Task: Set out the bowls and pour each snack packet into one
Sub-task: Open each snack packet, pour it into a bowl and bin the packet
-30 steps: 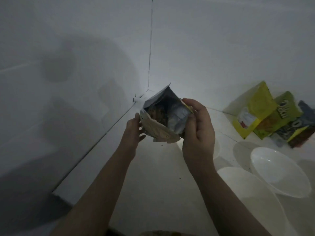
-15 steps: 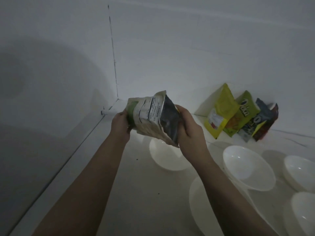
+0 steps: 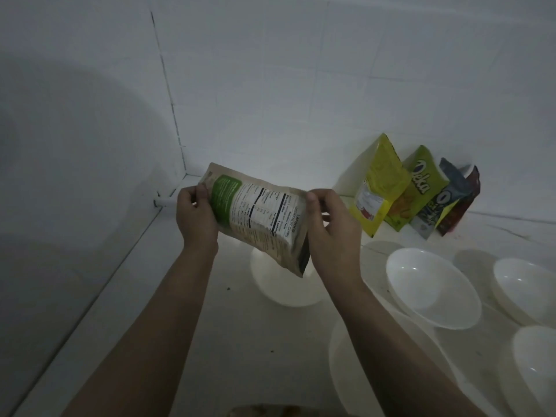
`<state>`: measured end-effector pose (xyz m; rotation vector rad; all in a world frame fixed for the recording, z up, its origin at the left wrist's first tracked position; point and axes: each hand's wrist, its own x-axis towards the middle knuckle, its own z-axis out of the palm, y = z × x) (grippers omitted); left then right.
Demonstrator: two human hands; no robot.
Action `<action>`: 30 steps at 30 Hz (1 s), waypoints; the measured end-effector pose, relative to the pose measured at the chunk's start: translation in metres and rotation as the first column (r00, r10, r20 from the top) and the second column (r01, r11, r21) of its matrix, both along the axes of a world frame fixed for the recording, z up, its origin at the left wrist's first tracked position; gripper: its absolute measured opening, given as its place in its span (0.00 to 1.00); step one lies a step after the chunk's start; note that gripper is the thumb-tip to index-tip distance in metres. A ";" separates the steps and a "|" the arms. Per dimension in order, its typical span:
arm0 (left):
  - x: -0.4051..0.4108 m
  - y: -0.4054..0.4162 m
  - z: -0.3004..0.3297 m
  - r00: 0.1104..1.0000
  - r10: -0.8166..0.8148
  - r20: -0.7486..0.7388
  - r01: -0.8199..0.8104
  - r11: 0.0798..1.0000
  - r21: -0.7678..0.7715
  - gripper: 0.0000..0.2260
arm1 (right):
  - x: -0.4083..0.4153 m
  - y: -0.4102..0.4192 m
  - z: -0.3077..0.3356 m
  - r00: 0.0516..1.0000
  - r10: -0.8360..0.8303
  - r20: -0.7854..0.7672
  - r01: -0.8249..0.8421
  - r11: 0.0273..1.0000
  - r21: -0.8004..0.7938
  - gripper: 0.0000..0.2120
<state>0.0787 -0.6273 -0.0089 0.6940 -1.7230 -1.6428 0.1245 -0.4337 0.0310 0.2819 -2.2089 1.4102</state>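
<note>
A beige snack pouch (image 3: pixel 258 218) with a green patch and a nutrition label is held tilted in the air, its open mouth pointing down to the right. My left hand (image 3: pixel 194 216) grips its bottom end and my right hand (image 3: pixel 331 227) pinches the mouth end. Directly under the mouth stands a white bowl (image 3: pixel 282 288), partly hidden by the pouch. Further white bowls stand to the right, one (image 3: pixel 433 291) close by, one (image 3: pixel 525 288) beyond it and one (image 3: pixel 535 365) at the frame edge. Whether anything falls from the pouch is not visible.
Several unopened packets lean on the tiled back wall: yellow (image 3: pixel 379 188), green (image 3: pixel 418 188), blue (image 3: pixel 442 203) and dark red (image 3: pixel 463 203). A large white bowl (image 3: pixel 376 371) lies under my right forearm. The white counter (image 3: pixel 225 341) meets a wall on the left.
The pouch has turned from mouth-up to lying tilted with its mouth down over the bowl. The view has swung right, bringing more bowls into sight.
</note>
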 end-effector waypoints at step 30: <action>0.008 -0.006 0.014 0.988 -0.080 -0.131 0.053 0.979 -0.195 0.08 | -0.011 0.033 -0.019 0.999 -0.029 -0.029 0.034 0.979 0.203 0.06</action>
